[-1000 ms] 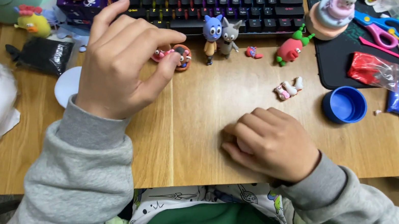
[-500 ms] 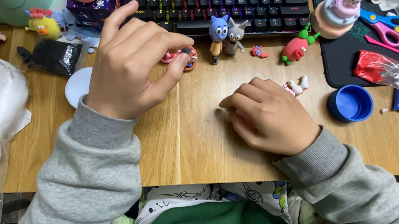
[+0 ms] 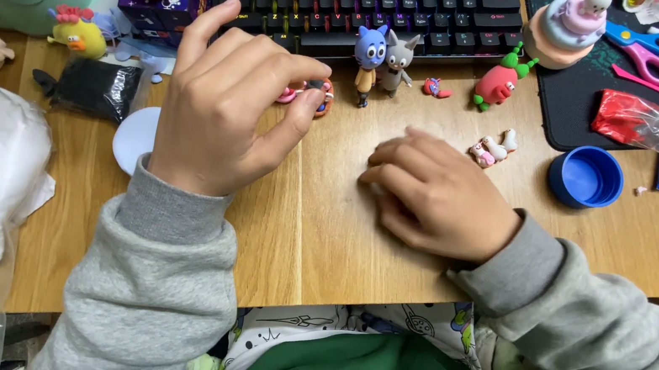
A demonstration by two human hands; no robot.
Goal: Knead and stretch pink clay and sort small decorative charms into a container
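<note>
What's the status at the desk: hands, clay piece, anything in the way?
Left hand pinching small pink clay piece. Right hand curled on desk, grip hidden. Two clay animals close behind.

Keyboard [image 3: 371,0]: black with coloured lit keys, top centre of the frame.
Blue and grey figures [image 3: 384,57]: upright, side by side, just below the keyboard.
Red radish figure [image 3: 497,82]: right of them, on the table [image 3: 324,227].
Blue cap [image 3: 586,176]: right of centre, open side up.
Scissors [image 3: 644,48]: upper right, on the black mat [image 3: 577,107].
Black clay bag [image 3: 92,88]: left.
</note>
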